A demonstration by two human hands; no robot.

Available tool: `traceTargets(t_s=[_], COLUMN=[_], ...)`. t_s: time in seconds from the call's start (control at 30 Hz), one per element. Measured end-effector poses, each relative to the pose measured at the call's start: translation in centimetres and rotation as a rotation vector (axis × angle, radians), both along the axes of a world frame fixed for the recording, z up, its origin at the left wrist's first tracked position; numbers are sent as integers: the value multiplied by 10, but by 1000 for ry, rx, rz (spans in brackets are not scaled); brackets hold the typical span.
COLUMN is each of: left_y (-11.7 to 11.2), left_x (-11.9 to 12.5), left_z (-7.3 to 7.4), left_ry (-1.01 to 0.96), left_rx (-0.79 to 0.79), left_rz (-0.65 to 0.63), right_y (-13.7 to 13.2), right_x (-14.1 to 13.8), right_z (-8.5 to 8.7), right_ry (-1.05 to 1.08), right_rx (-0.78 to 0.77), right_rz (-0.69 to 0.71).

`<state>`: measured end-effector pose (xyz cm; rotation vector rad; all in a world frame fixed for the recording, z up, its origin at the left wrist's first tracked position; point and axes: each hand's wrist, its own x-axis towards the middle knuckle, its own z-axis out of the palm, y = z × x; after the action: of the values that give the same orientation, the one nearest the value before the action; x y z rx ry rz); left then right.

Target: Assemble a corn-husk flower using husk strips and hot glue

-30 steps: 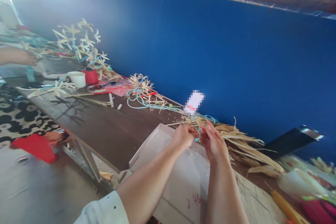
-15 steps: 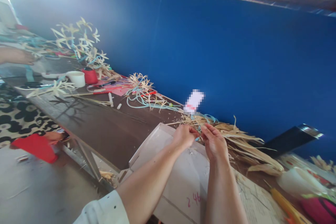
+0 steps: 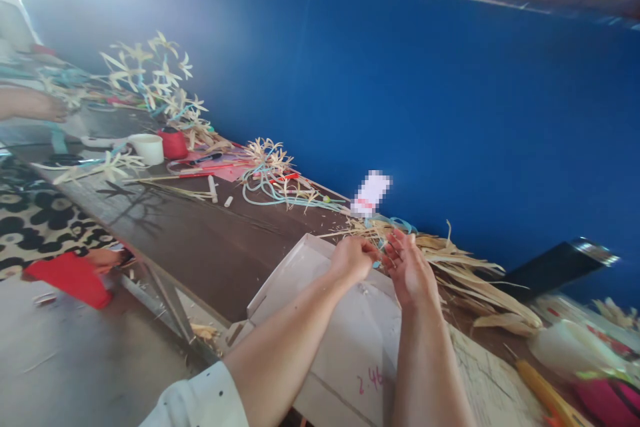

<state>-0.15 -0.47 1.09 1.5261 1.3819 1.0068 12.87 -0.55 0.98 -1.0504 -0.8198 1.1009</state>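
Observation:
My left hand (image 3: 353,259) is held over the far edge of a white cardboard box (image 3: 345,347), its thumb and fingers pinched together. What sits in that pinch is too small to make out; a bit of light blue shows just beside the fingertips. Close by on the right, my right hand (image 3: 409,267) has its palm turned up and its fingers apart, with nothing visible in them. Dry straw-coloured husk strips (image 3: 465,267) lie behind and to the right of both hands.
Pale husk flowers on blue stems (image 3: 267,160) lie along the blue wall (image 3: 450,113). Farther left stand a white tape roll (image 3: 147,149) and a red spool (image 3: 173,144). A dark bottle (image 3: 555,270) and a yellow-handled tool (image 3: 547,390) are at right. Another person's hand (image 3: 33,104) shows far left.
My right hand's fingers have spread from a pinch and turned upward, slightly away from the left hand. My left hand stays pinched in the same place.

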Motion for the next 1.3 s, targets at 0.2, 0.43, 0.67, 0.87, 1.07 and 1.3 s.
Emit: traceTargets(t_s=[0.2,0.43,0.67,0.87,1.07,1.3], left_y=[0,3,2,0,0,-1], left_x=[0,0,1,-1,-1,0], left_z=[0,-6,-7,-4,-5,-8], left_ry=[-9,3,20,63,116,156], left_rx=[10,58,87,89,138,210], left_rz=[6,-21,-24,-46,-67,-131], right_y=[-3,1,2,2,2,5], right_x=[-2,-7,-6,-5,-5,-2], right_z=[2,-2,-5,-5,-6,-10], right_ry=[-22,-75,-97,-115,-117,-131], right_rx=[12,7,32,15,23,37], right_rz=[42,50,32,8,-12,-67])
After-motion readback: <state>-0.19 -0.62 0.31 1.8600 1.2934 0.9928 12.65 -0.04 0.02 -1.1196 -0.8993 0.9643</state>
